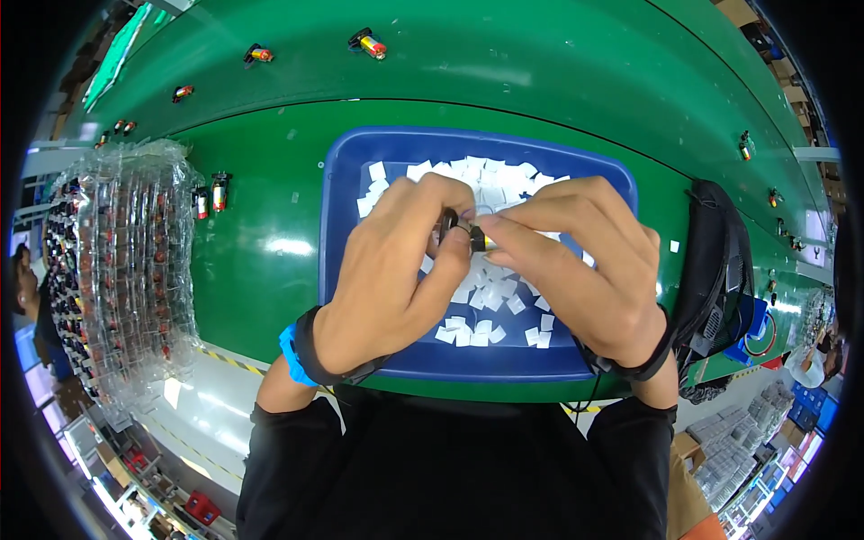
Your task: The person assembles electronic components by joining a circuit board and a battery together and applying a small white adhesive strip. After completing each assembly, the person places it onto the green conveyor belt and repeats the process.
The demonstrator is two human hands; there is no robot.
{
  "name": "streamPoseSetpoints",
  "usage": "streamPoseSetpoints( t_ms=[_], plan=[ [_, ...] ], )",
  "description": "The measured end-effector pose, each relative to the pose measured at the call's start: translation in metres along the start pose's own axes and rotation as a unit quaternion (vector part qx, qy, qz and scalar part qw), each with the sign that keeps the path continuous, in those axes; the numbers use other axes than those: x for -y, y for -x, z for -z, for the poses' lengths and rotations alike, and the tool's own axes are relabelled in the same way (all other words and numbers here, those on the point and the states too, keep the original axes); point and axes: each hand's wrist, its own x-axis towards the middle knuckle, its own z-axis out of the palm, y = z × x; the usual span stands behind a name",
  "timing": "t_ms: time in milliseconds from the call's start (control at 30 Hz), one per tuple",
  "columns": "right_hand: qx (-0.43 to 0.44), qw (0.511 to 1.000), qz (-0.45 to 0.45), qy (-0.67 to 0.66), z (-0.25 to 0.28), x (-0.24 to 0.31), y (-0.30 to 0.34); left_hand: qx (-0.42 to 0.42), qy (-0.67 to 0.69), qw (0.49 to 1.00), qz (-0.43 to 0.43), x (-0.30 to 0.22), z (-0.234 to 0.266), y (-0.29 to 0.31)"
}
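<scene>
While both hands meet over the blue tray (pixel 342 270), the small dark part (pixel 454 225) sits pinched between them, held just above the tray so anything dropped lands inside it. Left hand (pixel 391 279) is curled nearly closed, thumb and forefinger clamped on the black end of the part; reads as the steadying grip. Right hand (pixel 580 270) is also mostly closed, fingertips (pixel 490 229) pressed on the yellowish end, probably the working side, though I can't tell what exactly they do to it, too small. Tray floor is scattered with small white square pieces (pixel 490 297), lying loose right under the fingers for short reach. Tray rests on the green conveyor belt (pixel 261 261), square to the body. Similar small red-and-black parts (pixel 369 43) sit spaced out along the belt further away, with 2 more (pixel 210 193) just left of the tray. Clear plastic blister tray stack (pixel 121 270) stands at the left edge, full of the same kind of parts, near the left hand. Black bag (pixel 720 270) lies right of the tray, apart from it. Blue wristband (pixel 290 355) on the left wrist, a dark strap on each wrist.
</scene>
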Motion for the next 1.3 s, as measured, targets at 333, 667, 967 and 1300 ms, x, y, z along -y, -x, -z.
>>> streamPoseSetpoints(
  t_ms=[333,667,967,1300],
  plan=[
    [-0.024,0.999,0.034,0.030,-0.005,0.008,-0.005,0.050,0.587,0.762,0.267,-0.006,0.017,-0.009],
    [0.001,0.997,0.025,0.075,-0.005,0.011,-0.002,0.004,0.322,0.942,0.098,-0.007,0.011,0.001],
    [0.004,0.999,0.042,0.030,-0.001,0.013,0.000,0.051,0.491,0.834,0.247,-0.016,0.024,-0.011],
    [0.022,1.000,-0.006,-0.007,0.016,0.023,-0.008,0.146,0.428,0.872,0.186,-0.008,0.024,0.004]
  ],
)
